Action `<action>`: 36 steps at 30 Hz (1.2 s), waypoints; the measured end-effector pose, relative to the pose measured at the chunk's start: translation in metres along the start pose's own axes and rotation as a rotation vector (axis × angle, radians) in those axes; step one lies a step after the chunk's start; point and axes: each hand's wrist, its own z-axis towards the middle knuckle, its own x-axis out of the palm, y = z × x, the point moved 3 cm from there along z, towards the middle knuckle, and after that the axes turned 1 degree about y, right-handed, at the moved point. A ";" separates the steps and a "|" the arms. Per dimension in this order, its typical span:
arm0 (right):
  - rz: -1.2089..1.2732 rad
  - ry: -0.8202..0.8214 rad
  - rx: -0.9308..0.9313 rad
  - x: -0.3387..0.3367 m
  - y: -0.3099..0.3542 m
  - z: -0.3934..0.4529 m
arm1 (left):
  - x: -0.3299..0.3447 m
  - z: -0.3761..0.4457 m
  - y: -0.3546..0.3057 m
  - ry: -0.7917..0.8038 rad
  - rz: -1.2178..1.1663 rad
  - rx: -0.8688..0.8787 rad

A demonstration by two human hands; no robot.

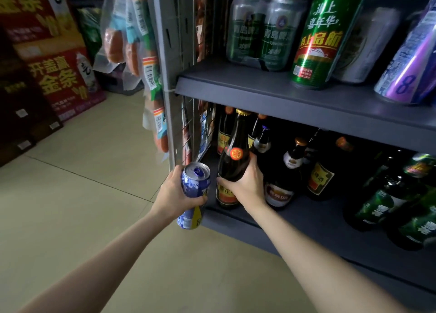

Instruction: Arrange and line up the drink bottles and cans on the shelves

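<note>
At lower shelf (306,220), right hand (245,183) fingers hidden gripping dark bottle (232,161), left hand (174,192) clasping can (194,190)

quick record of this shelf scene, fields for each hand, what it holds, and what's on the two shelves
left hand: left hand grips a blue can, off the shelf, above the floor
right hand: right hand grips a dark bottle at the lower shelf's left front
upper shelf: green cans, tall green can, purple can leaning
lower shelf: dark and green bottles
</note>
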 end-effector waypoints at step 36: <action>-0.333 0.897 0.132 -0.276 0.243 -0.048 | -0.146 -0.053 -0.265 0.461 -0.051 0.111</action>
